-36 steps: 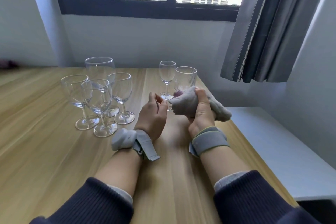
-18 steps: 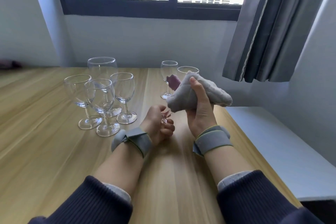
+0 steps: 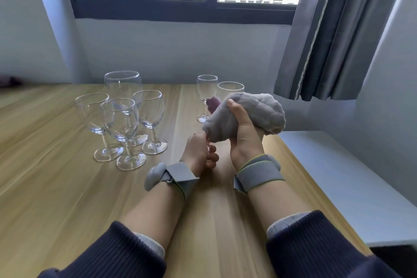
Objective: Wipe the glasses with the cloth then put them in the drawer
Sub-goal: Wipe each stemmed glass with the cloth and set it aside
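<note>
My right hand point(image 3: 246, 135) grips a bunched grey cloth point(image 3: 255, 113) held above the wooden table point(image 3: 67, 187). Just below the cloth's lower end, my left hand point(image 3: 198, 153) has its fingers curled round the stem of a glass. That glass is almost wholly hidden by the cloth and my fingers. Several stemmed glasses point(image 3: 123, 119) stand upright in a cluster on the left. Behind the cloth stand a small wine glass point(image 3: 207, 92) and a tumbler point(image 3: 230, 87). No drawer is in view.
A purple scrap point(image 3: 213, 102) shows at the cloth's far side. A low white surface point(image 3: 338, 176) runs along the table's right edge. A grey curtain point(image 3: 327, 40) hangs at the right under the window. The wall stands close behind the glasses.
My right hand has lifted the cloth up from the table and tilted it. My left hand has turned and dropped lower beneath the cloth, still on the glass stem.
</note>
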Demonstrator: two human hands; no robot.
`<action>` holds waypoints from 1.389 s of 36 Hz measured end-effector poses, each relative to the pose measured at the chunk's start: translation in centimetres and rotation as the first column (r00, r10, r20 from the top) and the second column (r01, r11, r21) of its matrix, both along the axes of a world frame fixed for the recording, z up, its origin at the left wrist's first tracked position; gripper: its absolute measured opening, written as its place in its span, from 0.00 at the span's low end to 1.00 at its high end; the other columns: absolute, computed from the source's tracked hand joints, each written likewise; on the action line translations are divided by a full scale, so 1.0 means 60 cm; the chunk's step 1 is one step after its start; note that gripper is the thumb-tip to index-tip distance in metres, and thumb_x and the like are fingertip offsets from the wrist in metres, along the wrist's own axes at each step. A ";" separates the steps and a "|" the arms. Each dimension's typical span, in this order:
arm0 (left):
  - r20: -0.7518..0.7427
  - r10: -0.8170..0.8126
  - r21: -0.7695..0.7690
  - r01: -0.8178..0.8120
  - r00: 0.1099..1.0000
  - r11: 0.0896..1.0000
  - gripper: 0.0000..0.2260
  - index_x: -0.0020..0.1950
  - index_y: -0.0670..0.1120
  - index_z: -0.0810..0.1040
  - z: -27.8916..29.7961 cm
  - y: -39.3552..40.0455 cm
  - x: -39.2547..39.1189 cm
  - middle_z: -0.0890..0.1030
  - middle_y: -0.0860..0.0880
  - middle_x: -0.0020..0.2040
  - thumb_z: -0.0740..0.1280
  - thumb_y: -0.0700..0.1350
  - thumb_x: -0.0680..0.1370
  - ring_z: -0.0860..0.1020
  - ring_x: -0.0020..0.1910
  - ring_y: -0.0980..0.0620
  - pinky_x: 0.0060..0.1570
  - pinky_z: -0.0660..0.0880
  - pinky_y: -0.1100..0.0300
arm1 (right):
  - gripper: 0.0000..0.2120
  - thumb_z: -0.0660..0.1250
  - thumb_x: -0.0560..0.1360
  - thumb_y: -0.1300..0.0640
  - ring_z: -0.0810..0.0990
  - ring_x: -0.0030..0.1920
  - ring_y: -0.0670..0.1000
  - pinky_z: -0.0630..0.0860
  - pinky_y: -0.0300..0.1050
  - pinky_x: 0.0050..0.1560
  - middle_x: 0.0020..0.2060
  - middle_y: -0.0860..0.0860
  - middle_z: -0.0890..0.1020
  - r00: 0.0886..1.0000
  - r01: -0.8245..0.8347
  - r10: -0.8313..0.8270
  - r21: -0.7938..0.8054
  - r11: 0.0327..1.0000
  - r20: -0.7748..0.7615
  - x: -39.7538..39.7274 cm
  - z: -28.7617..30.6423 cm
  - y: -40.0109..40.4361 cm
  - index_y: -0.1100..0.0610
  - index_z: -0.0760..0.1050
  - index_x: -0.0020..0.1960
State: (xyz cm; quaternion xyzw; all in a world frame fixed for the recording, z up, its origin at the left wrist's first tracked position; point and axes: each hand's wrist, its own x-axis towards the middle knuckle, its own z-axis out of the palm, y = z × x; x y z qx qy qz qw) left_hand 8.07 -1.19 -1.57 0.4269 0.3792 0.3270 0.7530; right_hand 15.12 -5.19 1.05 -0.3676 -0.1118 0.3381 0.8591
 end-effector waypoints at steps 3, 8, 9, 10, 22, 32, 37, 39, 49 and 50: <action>-0.128 0.125 0.303 -0.081 0.984 0.950 0.07 0.42 0.46 0.64 -0.007 0.006 -0.003 0.66 0.46 0.34 0.52 0.44 0.79 0.65 0.21 0.54 0.21 0.60 0.67 | 0.28 0.79 0.64 0.60 0.82 0.51 0.51 0.78 0.51 0.59 0.51 0.52 0.83 0.993 0.044 -0.048 -0.038 0.998 -0.104 0.006 -0.002 0.006 0.62 0.74 0.61; -0.299 0.367 0.803 0.025 0.881 0.596 0.06 0.48 0.43 0.68 -0.002 0.000 -0.020 0.75 0.44 0.40 0.57 0.45 0.77 0.74 0.40 0.39 0.40 0.71 0.49 | 0.34 0.79 0.62 0.56 0.82 0.49 0.53 0.80 0.50 0.55 0.54 0.53 0.81 0.963 0.046 -0.068 -0.091 0.995 -0.259 0.020 -0.007 0.011 0.62 0.71 0.63; -0.306 0.404 0.847 0.053 0.862 0.528 0.05 0.50 0.42 0.67 -0.001 0.000 -0.022 0.75 0.44 0.41 0.58 0.43 0.79 0.74 0.41 0.41 0.41 0.70 0.52 | 0.34 0.79 0.61 0.55 0.82 0.49 0.53 0.80 0.50 0.55 0.54 0.53 0.80 0.959 0.029 -0.058 -0.108 0.994 -0.278 0.022 -0.008 0.010 0.61 0.71 0.64; -0.296 0.426 0.878 0.067 0.855 0.474 0.04 0.50 0.42 0.67 -0.001 0.000 -0.023 0.76 0.44 0.42 0.58 0.42 0.80 0.74 0.42 0.42 0.41 0.67 0.54 | 0.34 0.79 0.61 0.55 0.82 0.49 0.53 0.80 0.50 0.54 0.55 0.54 0.80 0.957 0.013 -0.047 -0.117 0.993 -0.287 0.024 -0.008 0.009 0.61 0.71 0.64; -0.194 0.258 0.580 -0.101 0.947 0.808 0.06 0.40 0.47 0.65 -0.004 0.014 -0.005 0.68 0.42 0.34 0.57 0.45 0.76 0.69 0.26 0.46 0.27 0.65 0.60 | 0.30 0.76 0.66 0.59 0.82 0.54 0.56 0.79 0.53 0.56 0.56 0.57 0.81 0.967 -0.084 0.091 0.040 0.996 -0.240 0.023 0.000 -0.004 0.63 0.71 0.64; 0.204 -0.184 -0.283 0.238 0.961 0.929 0.11 0.34 0.45 0.62 0.009 0.017 -0.039 0.63 0.50 0.27 0.50 0.42 0.76 0.60 0.17 0.57 0.14 0.50 0.71 | 0.15 0.69 0.69 0.63 0.81 0.55 0.55 0.77 0.48 0.59 0.53 0.59 0.83 0.854 -0.518 0.495 0.177 0.837 0.159 0.015 0.002 -0.016 0.63 0.79 0.56; 0.260 -0.254 -0.315 0.331 0.932 0.890 0.12 0.34 0.44 0.64 0.013 0.012 -0.040 0.63 0.49 0.30 0.52 0.45 0.77 0.62 0.18 0.57 0.14 0.51 0.71 | 0.15 0.71 0.66 0.65 0.79 0.59 0.58 0.73 0.52 0.64 0.56 0.61 0.81 0.857 -0.506 0.474 0.156 0.848 0.200 0.016 -0.002 -0.010 0.64 0.80 0.53; 0.254 -0.230 -0.313 0.305 0.940 0.900 0.12 0.35 0.45 0.63 0.012 0.008 -0.034 0.62 0.49 0.31 0.53 0.45 0.78 0.62 0.18 0.57 0.13 0.52 0.71 | 0.20 0.73 0.67 0.65 0.78 0.60 0.59 0.72 0.53 0.66 0.58 0.62 0.79 0.869 -0.476 0.447 0.113 0.872 0.212 0.014 -0.005 -0.005 0.67 0.77 0.58; 0.214 -0.162 -0.133 0.193 0.963 0.972 0.15 0.32 0.46 0.65 0.018 -0.010 -0.017 0.63 0.50 0.25 0.50 0.45 0.79 0.60 0.19 0.58 0.16 0.51 0.73 | 0.08 0.76 0.66 0.61 0.83 0.39 0.52 0.79 0.43 0.39 0.41 0.54 0.85 0.894 -0.344 0.364 -0.120 0.931 0.262 0.006 -0.014 0.002 0.60 0.82 0.45; 0.213 -0.167 -0.126 0.197 0.963 0.972 0.16 0.32 0.46 0.65 0.018 -0.011 -0.018 0.63 0.50 0.25 0.50 0.45 0.79 0.60 0.19 0.58 0.16 0.51 0.73 | 0.09 0.76 0.66 0.61 0.83 0.40 0.52 0.79 0.43 0.40 0.41 0.54 0.85 0.897 -0.341 0.360 -0.117 0.933 0.257 0.005 -0.013 0.003 0.60 0.81 0.45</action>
